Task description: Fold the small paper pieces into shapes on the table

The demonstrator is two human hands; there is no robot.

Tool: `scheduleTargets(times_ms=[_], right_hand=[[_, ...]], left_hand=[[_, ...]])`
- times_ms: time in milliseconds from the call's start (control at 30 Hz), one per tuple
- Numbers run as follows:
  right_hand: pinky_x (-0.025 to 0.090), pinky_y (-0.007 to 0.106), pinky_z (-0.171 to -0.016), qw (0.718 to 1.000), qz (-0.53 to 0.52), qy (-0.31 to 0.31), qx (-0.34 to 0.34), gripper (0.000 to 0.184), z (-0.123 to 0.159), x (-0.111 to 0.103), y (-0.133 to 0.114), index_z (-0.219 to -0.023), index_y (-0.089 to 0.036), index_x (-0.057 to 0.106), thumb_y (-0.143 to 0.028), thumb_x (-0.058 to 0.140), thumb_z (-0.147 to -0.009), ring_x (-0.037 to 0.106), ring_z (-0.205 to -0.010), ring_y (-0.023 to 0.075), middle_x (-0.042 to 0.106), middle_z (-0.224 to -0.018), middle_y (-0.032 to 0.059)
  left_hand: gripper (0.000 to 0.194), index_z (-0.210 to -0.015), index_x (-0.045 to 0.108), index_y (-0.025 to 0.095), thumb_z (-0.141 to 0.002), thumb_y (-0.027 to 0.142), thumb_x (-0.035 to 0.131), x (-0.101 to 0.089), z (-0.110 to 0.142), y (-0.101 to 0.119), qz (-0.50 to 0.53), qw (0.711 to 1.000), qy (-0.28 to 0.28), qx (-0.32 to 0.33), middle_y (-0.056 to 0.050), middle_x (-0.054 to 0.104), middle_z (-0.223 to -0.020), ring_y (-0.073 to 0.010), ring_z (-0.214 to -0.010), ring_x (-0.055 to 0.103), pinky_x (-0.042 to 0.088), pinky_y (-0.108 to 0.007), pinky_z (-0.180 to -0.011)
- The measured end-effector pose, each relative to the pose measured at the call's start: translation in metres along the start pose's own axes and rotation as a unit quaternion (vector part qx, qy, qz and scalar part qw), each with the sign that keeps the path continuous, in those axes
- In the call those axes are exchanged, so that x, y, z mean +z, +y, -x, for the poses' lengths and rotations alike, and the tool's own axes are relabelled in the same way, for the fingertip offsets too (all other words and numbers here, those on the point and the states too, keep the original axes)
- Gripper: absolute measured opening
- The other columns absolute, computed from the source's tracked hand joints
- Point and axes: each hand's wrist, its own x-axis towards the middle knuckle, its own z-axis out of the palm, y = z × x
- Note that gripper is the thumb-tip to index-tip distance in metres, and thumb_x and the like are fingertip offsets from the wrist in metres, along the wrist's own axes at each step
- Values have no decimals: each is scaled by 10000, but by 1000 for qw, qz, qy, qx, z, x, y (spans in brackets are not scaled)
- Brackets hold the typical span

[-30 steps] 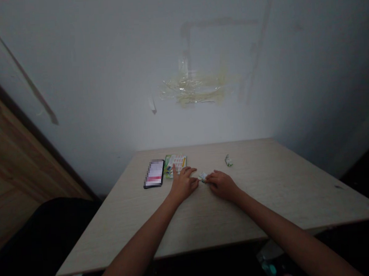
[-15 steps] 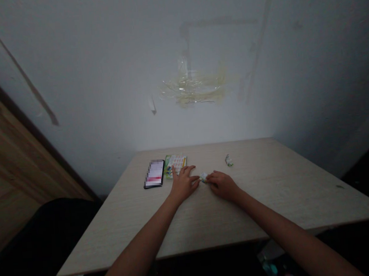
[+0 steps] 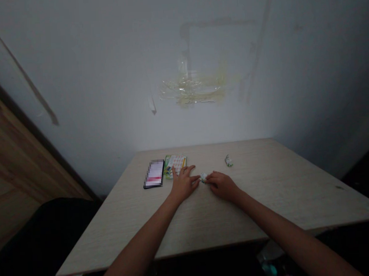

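A small piece of folded or crumpled white-and-green printed paper (image 3: pixel 203 177) lies on the table between my hands. My right hand (image 3: pixel 223 186) has its fingertips pinched on the right side of this piece. My left hand (image 3: pixel 184 185) rests with its fingers spread, and one fingertip is at the piece's left edge. Other fingers of that hand reach over the lower edge of a flat printed sheet or booklet (image 3: pixel 177 161), green and white with colored print. A second crumpled piece of similar paper (image 3: pixel 228 161) sits farther back to the right.
A phone (image 3: pixel 154 173) with a lit, pixelated screen lies left of the printed sheet. The pale wooden table (image 3: pixel 266 166) meets a wall (image 3: pixel 107 76) with yellowed tape (image 3: pixel 197 88) on it. Dark fabric (image 3: pixel 50 235) is beyond the left table edge.
My hands stay in nearly the same place. The small paper piece and my right fingertips have shifted very slightly left, if at all.
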Motion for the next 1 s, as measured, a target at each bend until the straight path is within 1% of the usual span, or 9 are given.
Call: scheduleTargets(times_ms=[133, 233, 333, 433, 633, 733, 833, 933, 1000], right_hand=[[451, 328, -979, 1000, -1, 5, 0, 329, 0, 0, 0, -1042, -213, 702, -82, 567, -772, 621, -980, 180, 708, -1029, 49], [443, 335, -989, 1000, 0, 2, 2, 332, 0, 0, 0, -1041, -213, 703, -80, 568, -768, 621, -982, 182, 707, -1029, 48], [458, 320, -959, 1000, -3, -8, 6, 330, -1, -2, -2, -1038, -214, 705, -79, 554, -777, 622, -977, 178, 706, -1014, 50], [463, 318, -946, 1000, -7, -7, 6, 330, -1, -3, -3, -1050, -216, 702, -90, 553, -784, 618, -987, 180, 703, -1027, 53], [450, 322, -967, 1000, -4, -4, 5, 301, 0, -1, -1, -1022, -199, 705, -95, 545, -790, 615, -989, 181, 703, -1017, 57], [449, 324, -974, 1000, -4, -7, 5, 318, 0, 0, 0, -1025, -196, 707, -84, 548, -773, 614, -995, 186, 703, -1029, 61], [453, 328, -970, 1000, -4, -7, 7, 340, -1, -1, -1, -1035, -198, 707, -75, 550, -760, 616, -987, 190, 704, -1034, 60], [450, 333, -976, 1000, -6, -8, 6, 325, -1, -1, -1, -1020, -203, 712, -80, 548, -768, 615, -992, 192, 707, -1031, 59], [449, 334, -977, 1000, -7, -7, 7, 307, -2, -1, -1, -1003, -203, 715, -84, 546, -776, 615, -997, 192, 709, -1026, 63]], left_hand=[[213, -1012, 720, 440, -883, 446, 552, 2, -4, 0, -2, 1000, 2, -17, 5, 519, -1397, -301, -1310, 396, -17, -746, -1081], [217, -999, 724, 443, -893, 441, 534, 3, -4, -1, -3, 1000, 4, -10, 14, 531, -1384, -302, -1310, 398, -19, -757, -1074], [239, -1020, 720, 434, -906, 444, 510, 4, -2, -2, -1, 1000, 2, -3, 15, 533, -1387, -303, -1308, 405, -11, -757, -1076], [253, -1053, 709, 427, -913, 452, 499, 4, 0, -3, 0, 1000, -4, 6, 14, 504, -1423, -297, -1307, 409, -16, -754, -1079], [277, -1114, 671, 463, -912, 497, 483, 6, -2, -4, -9, 1000, -13, 10, 31, 423, -1494, -317, -1318, 393, -24, -783, -1050], [261, -1097, 674, 472, -901, 501, 506, 8, -5, -3, -14, 1000, -17, -7, 30, 441, -1478, -316, -1315, 395, -29, -793, -1038], [244, -1055, 698, 446, -902, 481, 512, 8, -7, -2, -16, 1000, -14, -15, 20, 483, -1442, -313, -1319, 389, -34, -788, -1042], [250, -1059, 704, 421, -912, 441, 502, 7, -6, 0, -18, 1000, -7, 1, 13, 505, -1422, -308, -1316, 393, -54, -766, -1062], [263, -1101, 687, 424, -912, 428, 503, 6, -4, 1, -18, 1000, -4, 13, 14, 484, -1444, -309, -1310, 400, -70, -758, -1067]])
